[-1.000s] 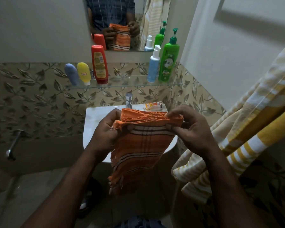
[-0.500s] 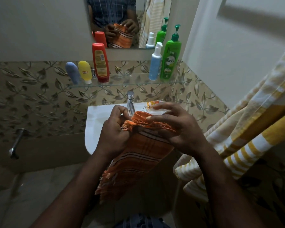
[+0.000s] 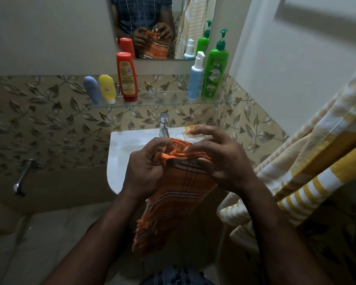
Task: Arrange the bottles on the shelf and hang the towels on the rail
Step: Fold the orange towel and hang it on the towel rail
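Two hands work the folded orange striped cotton towel (image 3: 179,194) above the white ceramic basin (image 3: 119,153). The left hand (image 3: 146,167) has its fingers curled round the towel's bunched edge, and the right hand (image 3: 220,161) pinches it. Towel-hanging step; next it needs carrying to the rail, which is not in view.

An orange towel (image 3: 179,194) with dark and white stripes and a frayed fringe hangs folded in front of the person, its bunched top edge gripped by the left hand (image 3: 146,169) and pinched by the right hand (image 3: 218,159). On the glass shelf (image 3: 164,99) five bottles stand upright: a grey-blue tube (image 3: 92,89), a yellow tube (image 3: 107,88) and a taller red bottle (image 3: 126,76) close together at the left, a light blue pump bottle (image 3: 195,79) just beside a green pump bottle (image 3: 215,73) at the right. Yellow striped towels (image 3: 308,177) hang draped at the right
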